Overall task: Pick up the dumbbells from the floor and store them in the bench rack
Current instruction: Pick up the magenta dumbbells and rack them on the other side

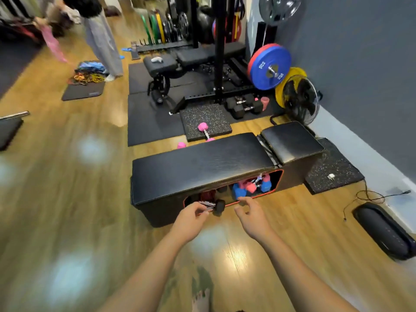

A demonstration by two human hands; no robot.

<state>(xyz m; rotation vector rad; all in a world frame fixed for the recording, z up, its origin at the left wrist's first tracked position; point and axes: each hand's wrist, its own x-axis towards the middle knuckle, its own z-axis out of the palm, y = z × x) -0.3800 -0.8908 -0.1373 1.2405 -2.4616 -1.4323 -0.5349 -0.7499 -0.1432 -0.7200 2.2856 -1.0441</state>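
Observation:
A black padded bench (202, 163) stands across the floor, with a red-edged storage opening (279, 176) in its near side. Pink and blue dumbbells (249, 186) lie inside that opening. My left hand (191, 218) grips the chrome handle of a small black dumbbell (217, 207) right at the opening's lower left edge. My right hand (251, 212) hovers beside it with loosely curled fingers and holds nothing. Behind the bench a pink dumbbell (203, 129) lies on a speckled mat, and another pink end (181, 145) shows at the bench's far edge.
Black hex dumbbells (244, 105) sit by the power rack (219, 50). A fan (300, 100), coloured weight plates (269, 66) and a second bench (161, 65) lie beyond. A person (101, 39) stands at the far left. A cable (369, 195) and a black device (382, 230) are on the right.

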